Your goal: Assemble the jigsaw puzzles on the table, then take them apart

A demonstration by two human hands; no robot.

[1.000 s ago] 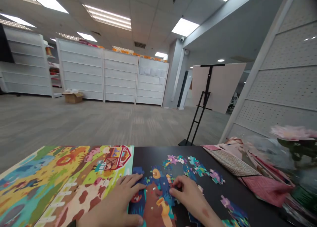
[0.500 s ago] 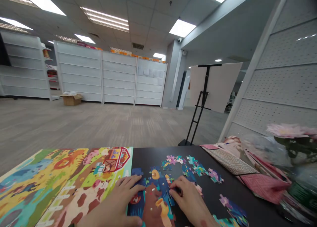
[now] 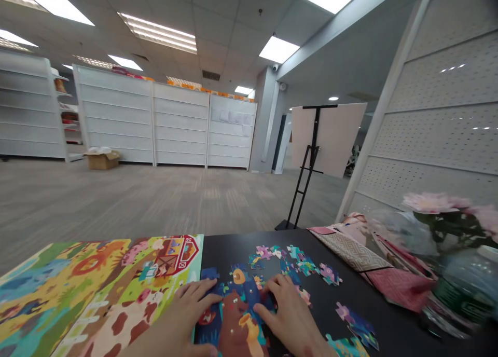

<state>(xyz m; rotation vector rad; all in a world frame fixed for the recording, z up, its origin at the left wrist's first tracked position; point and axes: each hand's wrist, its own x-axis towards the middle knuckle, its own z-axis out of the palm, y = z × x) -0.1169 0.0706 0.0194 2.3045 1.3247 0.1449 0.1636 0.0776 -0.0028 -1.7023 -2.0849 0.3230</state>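
On a black table point(image 3: 389, 328) lies a partly joined jigsaw puzzle point(image 3: 237, 315) showing a brown bear on dark blue. My left hand point(image 3: 182, 315) lies flat on the puzzle's left edge, fingers stretched out. My right hand point(image 3: 290, 315) rests on the puzzle's right side, fingers spread and pressing on the pieces. Loose coloured pieces point(image 3: 307, 266) are scattered just beyond the hands and another group point(image 3: 358, 328) lies to the right.
A large colourful farm picture board point(image 3: 97, 289) covers the table's left part. Patterned pink cloth point(image 3: 373, 263), pink flowers point(image 3: 443, 206) and a blurred bottle point(image 3: 459, 294) sit at the right. Beyond the table are grey floor, a black easel point(image 3: 307, 165), white shelving and a cardboard box point(image 3: 101, 159).
The view has swung slightly to the right. My right hand went from a pinch on a piece to fingers spread flat on the puzzle. The left hand has stayed in place.
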